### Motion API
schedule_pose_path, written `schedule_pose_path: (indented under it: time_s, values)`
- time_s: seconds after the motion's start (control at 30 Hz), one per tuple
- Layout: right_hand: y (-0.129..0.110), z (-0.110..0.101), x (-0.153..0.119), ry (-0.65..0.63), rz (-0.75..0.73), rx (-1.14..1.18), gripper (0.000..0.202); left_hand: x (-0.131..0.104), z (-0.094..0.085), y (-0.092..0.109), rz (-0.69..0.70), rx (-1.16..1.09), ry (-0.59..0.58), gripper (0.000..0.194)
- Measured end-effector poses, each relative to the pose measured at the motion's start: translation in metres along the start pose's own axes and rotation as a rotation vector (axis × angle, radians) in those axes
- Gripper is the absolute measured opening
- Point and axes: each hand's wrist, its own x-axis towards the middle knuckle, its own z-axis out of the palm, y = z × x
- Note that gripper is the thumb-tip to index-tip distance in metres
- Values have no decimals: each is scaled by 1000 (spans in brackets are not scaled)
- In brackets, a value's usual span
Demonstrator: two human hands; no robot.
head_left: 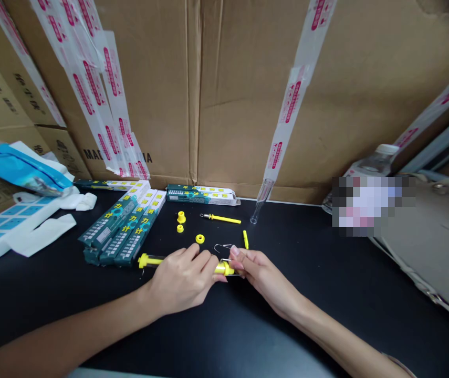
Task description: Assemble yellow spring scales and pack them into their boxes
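My left hand (187, 278) is wrapped around a tubular spring scale (152, 261) with a clear barrel and yellow ends, lying crosswise above the table. At its right end, my right hand (256, 268) pinches a thin bent metal wire hook (226, 260) against the yellow cap. Another wire hook (220, 247) lies just beyond my fingertips. Behind the hands are a yellow ring (199, 239), a flanged yellow cap (181, 217), a small yellow plug (180, 228), a yellow rod (226, 219) with a metal tip and a short yellow piece (246, 239). My fingers hide the middle of the scale.
Several green-and-white boxes (129, 226) lie at the left, with another box (202, 195) by the cardboard wall (248, 105). A clear tube (261, 202) leans near it. A plastic bottle (377, 160) and beige bag (429, 236) occupy the right; a power strip (15, 218) is far left.
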Motion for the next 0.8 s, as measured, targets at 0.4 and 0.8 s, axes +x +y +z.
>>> schedule_pose_path:
  time_s: [0.4,0.8]
  values:
    - [3,-6,1,25,-48,-259,55,-2,4,-2,1,-9,89,24]
    - [-5,-3,-2,193,-31,-590,50,-1,4,1,21,37,114,23]
